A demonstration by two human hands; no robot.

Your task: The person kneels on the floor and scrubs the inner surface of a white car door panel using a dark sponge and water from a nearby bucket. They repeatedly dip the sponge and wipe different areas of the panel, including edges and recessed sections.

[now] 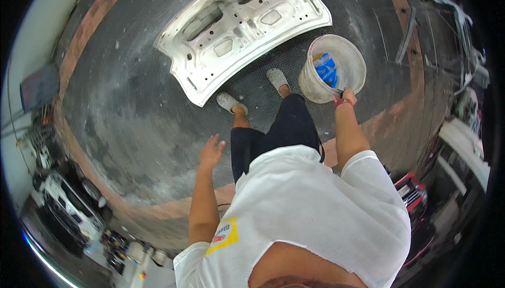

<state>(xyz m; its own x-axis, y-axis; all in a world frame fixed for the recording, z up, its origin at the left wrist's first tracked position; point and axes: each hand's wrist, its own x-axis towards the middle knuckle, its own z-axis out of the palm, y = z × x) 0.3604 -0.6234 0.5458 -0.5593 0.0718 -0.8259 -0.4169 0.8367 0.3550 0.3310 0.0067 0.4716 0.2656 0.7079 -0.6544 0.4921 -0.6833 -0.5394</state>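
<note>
While the person stands on the dark, dusty floor (131,114), the right hand (344,97) grips the near rim of a pale plastic bucket (332,67), its fingers curled over the edge and pinching it; a red band sits at that wrist. The bucket hangs at the person's right side, just ahead of the right foot, its mouth open toward the camera. Inside it lies something bright blue (327,70), crumpled against the inner wall; whether it is cloth or plastic cannot be told.

The left hand (211,152) is empty, held out low at the person's left side with the fingers loosely spread and touching nothing. It is well apart from the bucket.

Two grey slip-on shoes (230,101) point toward a white car boot lid (239,28) that lies flat on the floor with its ribbed inner side up. The near edge of the lid is just beside the left shoe, and the bucket is near the lid's right corner without touching it.

A reddish-brown stripe (94,30) curves across the floor around the dark patch. At the lower left edge a white vehicle (66,204) is parked, and at the right edge stand pale frames and a red object, too bent by the lens to make out.
</note>
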